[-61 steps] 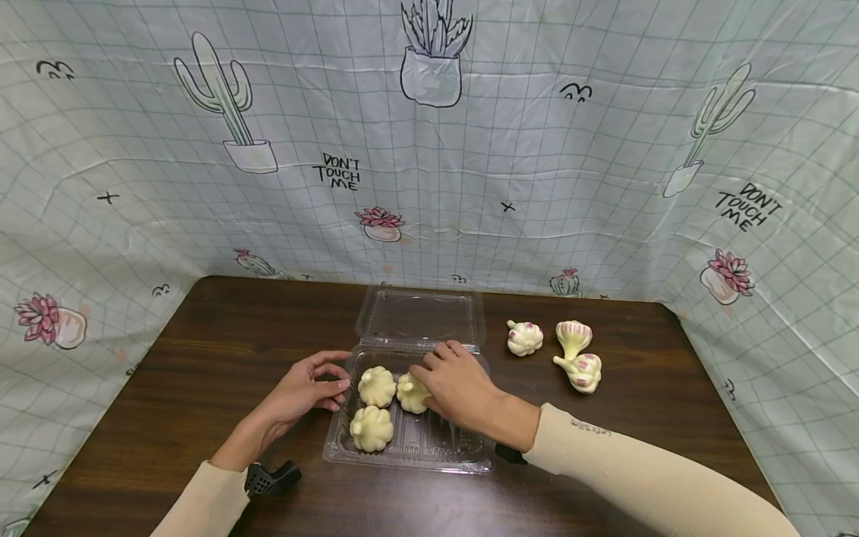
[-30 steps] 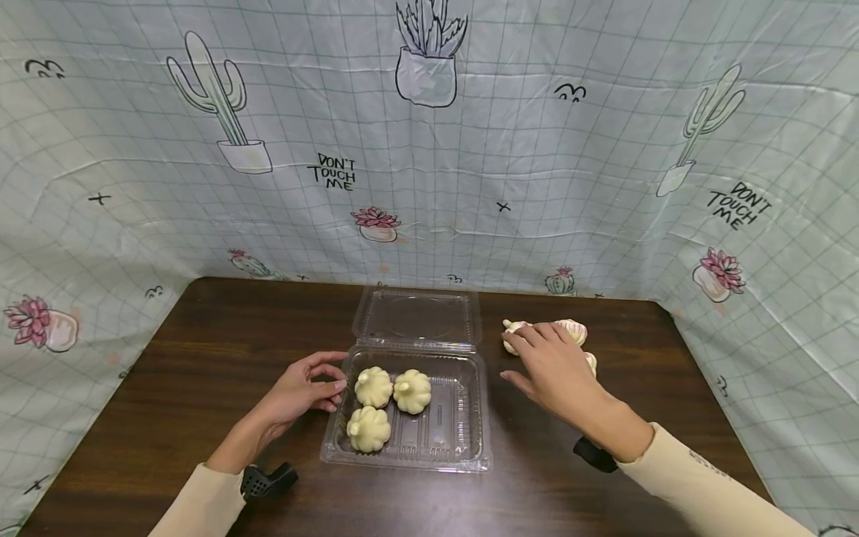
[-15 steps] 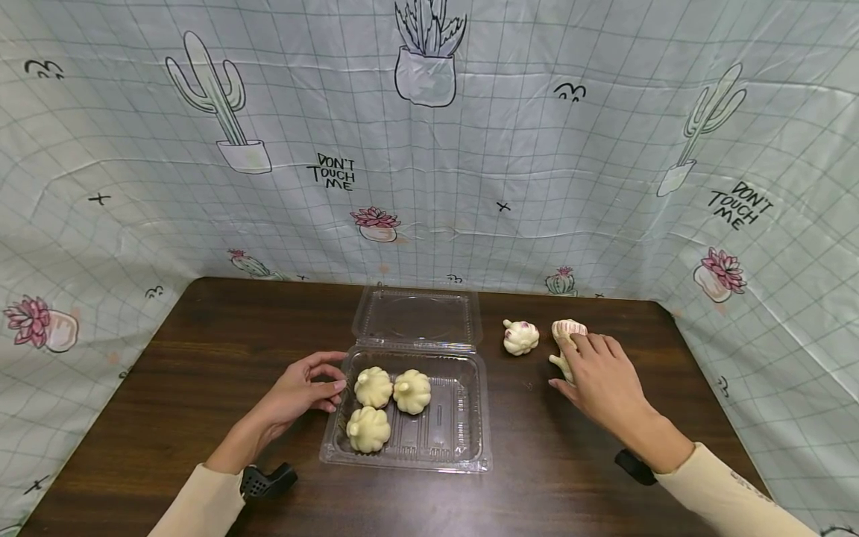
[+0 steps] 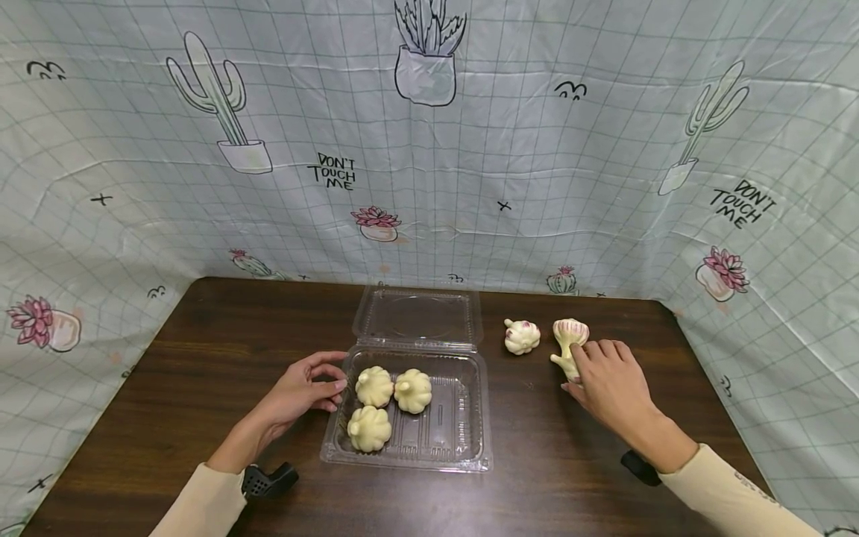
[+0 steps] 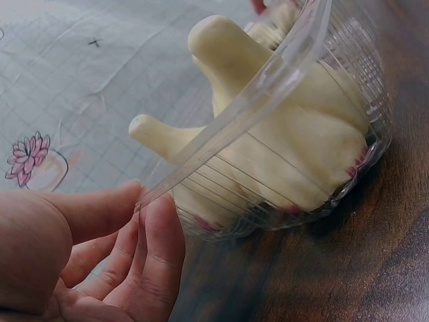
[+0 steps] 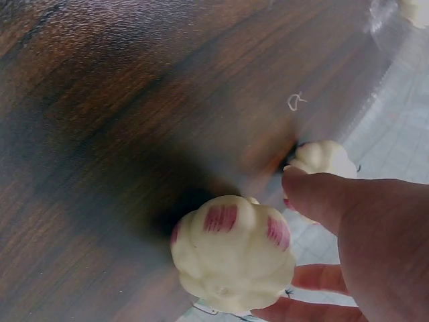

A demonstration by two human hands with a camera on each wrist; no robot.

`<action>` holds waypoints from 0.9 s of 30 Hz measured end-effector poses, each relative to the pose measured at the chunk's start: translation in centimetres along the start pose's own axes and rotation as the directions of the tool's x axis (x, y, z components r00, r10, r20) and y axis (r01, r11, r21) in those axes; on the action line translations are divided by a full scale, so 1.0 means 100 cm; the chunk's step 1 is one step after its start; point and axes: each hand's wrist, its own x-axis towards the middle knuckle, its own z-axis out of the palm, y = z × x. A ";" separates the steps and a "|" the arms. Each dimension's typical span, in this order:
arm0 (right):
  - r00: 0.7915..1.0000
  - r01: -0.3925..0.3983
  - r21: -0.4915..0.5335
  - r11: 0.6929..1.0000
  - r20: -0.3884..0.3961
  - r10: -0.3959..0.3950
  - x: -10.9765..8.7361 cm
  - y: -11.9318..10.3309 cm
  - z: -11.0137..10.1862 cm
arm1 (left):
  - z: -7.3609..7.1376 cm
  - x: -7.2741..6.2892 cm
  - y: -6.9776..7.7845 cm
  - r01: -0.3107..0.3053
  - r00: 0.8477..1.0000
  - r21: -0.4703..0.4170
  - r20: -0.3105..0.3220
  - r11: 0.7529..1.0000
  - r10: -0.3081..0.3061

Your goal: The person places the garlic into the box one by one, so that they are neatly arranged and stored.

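Note:
My left hand (image 4: 311,384) pinches the left rim of a clear plastic clamshell container (image 4: 485,418) between thumb and fingers. Three garlic bulbs sit in it, stems up: one at back left (image 4: 373,386), one beside it (image 4: 412,391) and one at front left (image 4: 369,429). On the right, my right hand (image 4: 614,380) has its thumb and fingers around a garlic bulb (image 6: 231,255) with purple streaks; the hand covers most of it in the head view. Behind it lies another bulb (image 4: 570,330), and a third loose bulb (image 4: 522,337) lies to its left.
The container's lid (image 4: 416,315) lies folded back behind its base. A dark wood table (image 4: 255,321) carries everything. A printed curtain (image 4: 302,224) walls the back and both sides. Black wrist mounts show on both forearms.
My right hand has left a bulb in the container, crossed right over the loose bulbs and closed its thumb in on the front one. The left hand stays at the rim.

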 end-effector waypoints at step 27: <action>0.993 -0.017 -0.057 0.998 0.112 0.023 0.002 0.003 0.002 | -0.001 0.000 -0.001 -0.005 1.000 -0.006 -0.003 1.000 0.005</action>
